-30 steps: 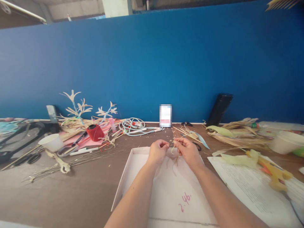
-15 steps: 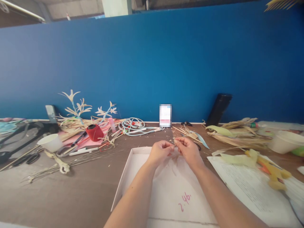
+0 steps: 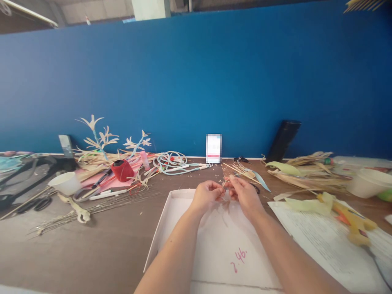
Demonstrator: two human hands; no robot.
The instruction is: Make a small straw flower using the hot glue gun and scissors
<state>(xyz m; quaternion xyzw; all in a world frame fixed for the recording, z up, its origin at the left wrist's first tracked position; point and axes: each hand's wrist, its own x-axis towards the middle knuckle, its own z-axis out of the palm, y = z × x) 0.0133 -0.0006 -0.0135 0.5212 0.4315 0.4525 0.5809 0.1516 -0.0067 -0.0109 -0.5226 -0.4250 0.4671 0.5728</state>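
Observation:
Both hands meet above the far end of a shallow white box (image 3: 211, 253) marked with pink handwriting. My left hand (image 3: 208, 196) is closed, thumb and fingertips pinched on a small, thin, pale piece (image 3: 225, 182) that looks like a strip of dried husk. From the other side my right hand (image 3: 243, 194) bends its fingers together around the same small piece. Its exact shape is too small and blurred to tell. Just beyond the hands lie thin wooden sticks (image 3: 240, 169) and a light blue strip (image 3: 261, 181).
On the left are a red thread spool (image 3: 122, 170), a white cup (image 3: 65, 183), wires (image 3: 101, 210) and husk flowers (image 3: 98, 136). A phone (image 3: 213, 148) leans on the blue partition (image 3: 196, 81). At right lie dried husks (image 3: 306, 171), a yellow glue gun (image 3: 352, 220) and a printed sheet (image 3: 318, 241).
My right hand's fingers have shifted slightly, with the index finger raised near the small piece. My left hand stays almost in the same place.

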